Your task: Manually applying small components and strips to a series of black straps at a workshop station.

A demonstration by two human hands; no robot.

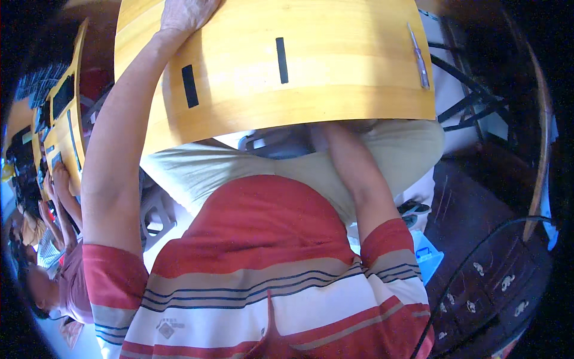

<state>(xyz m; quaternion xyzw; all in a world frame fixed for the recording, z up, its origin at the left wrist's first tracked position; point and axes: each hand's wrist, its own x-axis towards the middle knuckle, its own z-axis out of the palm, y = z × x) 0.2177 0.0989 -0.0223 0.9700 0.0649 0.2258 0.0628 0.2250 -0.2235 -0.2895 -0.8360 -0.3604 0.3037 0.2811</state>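
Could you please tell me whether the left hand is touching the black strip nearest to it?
Apart. The head view shows the left hand at the picture's upper edge, with bare yellow tabletop between it and the black strip.

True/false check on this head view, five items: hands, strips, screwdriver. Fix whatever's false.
1. The left hand is at the wooden tabletop's far left, by the picture's upper edge. True.
2. Three black strips lie on the tabletop. False: there are two black strips, one left and one right.
3. The screwdriver lies near the tabletop's right edge. True.
4. The screwdriver's handle points away from the person. False: its shank does; the handle is nearer.
5. The right hand rests on the tabletop. False: the right forearm goes under it, hand hidden.
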